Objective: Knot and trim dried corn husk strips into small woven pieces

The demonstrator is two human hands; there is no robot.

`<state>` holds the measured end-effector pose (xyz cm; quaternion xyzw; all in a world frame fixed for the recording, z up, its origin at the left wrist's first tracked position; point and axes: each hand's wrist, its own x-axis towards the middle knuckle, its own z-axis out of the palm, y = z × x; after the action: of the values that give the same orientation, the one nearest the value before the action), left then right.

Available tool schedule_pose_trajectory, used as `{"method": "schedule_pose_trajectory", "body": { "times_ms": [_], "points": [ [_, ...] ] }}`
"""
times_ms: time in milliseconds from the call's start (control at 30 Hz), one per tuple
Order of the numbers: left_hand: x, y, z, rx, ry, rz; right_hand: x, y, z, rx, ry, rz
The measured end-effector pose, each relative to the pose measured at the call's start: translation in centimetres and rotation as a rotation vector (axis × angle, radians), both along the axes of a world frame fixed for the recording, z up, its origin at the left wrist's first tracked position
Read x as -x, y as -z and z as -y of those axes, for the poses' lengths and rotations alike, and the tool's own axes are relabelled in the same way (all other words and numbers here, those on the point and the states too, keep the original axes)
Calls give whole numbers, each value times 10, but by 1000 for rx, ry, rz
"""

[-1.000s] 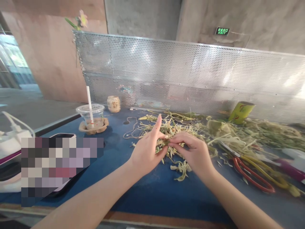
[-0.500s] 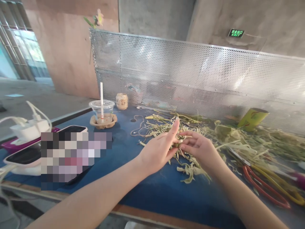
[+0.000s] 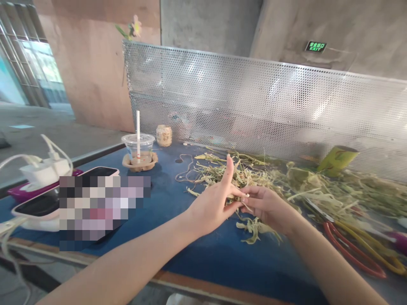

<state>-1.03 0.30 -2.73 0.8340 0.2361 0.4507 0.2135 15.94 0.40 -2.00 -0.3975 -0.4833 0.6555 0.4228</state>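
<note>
My left hand (image 3: 212, 206) and my right hand (image 3: 269, 207) meet over the middle of the blue table (image 3: 203, 258). A thin pale plant stem (image 3: 247, 204) is pinched between their fingertips, partly hidden by the fingers. One digit of the left hand points straight up while its other fingers are closed. The right hand's fingers are bent inward around the same piece. Just behind and beneath the hands lies a heap of dry, curled plant strips (image 3: 219, 171). A small loose clump of withered leaves (image 3: 252, 231) rests in front of the right hand.
Red-and-yellow-handled scissors (image 3: 341, 241) lie on the right near more dried leaves (image 3: 321, 190) and a yellow-green cylinder (image 3: 338, 161). Leftward stand a lidded plastic cup (image 3: 139, 148), a small woven-looking jar (image 3: 164, 135), phones (image 3: 36, 207) and white chargers (image 3: 47, 171). A perforated metal screen (image 3: 222, 97) borders the back.
Both hands have shifted slightly towards me and to the right, and the right wrist has turned a little. The pinched stem shows more clearly. The whole view has moved slightly.
</note>
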Motion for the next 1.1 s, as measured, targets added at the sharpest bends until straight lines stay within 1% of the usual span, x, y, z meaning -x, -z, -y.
{"method": "schedule_pose_trajectory", "body": {
  "times_ms": [67,133,233,367,433,600,667,767,867,1000,1100],
  "points": [
    [0,-1,1,33,5,24,-1,-1,0,19,-36,-33],
    [0,-2,1,64,-3,57,-1,-2,-1,3,-69,-59],
    [0,-3,1,63,-26,104,-1,-2,0,-32,-89,-76],
    [0,-3,2,34,-46,138,0,-1,0,-77,-31,-48],
    [-1,-4,3,53,-67,157,2,0,0,-103,3,-25],
    [-3,-4,2,262,-128,220,7,2,0,-145,55,67],
    [-4,-3,0,298,-138,230,8,2,0,-137,82,77],
    [-4,-3,-2,280,-140,218,10,3,0,-110,128,71],
    [-4,-3,-2,216,-141,131,10,4,0,-109,158,101],
    [-4,-5,-1,139,-171,-10,11,3,2,-124,115,143],
    [-4,-8,-2,176,-170,25,13,0,3,-140,107,187]
  ]
}}
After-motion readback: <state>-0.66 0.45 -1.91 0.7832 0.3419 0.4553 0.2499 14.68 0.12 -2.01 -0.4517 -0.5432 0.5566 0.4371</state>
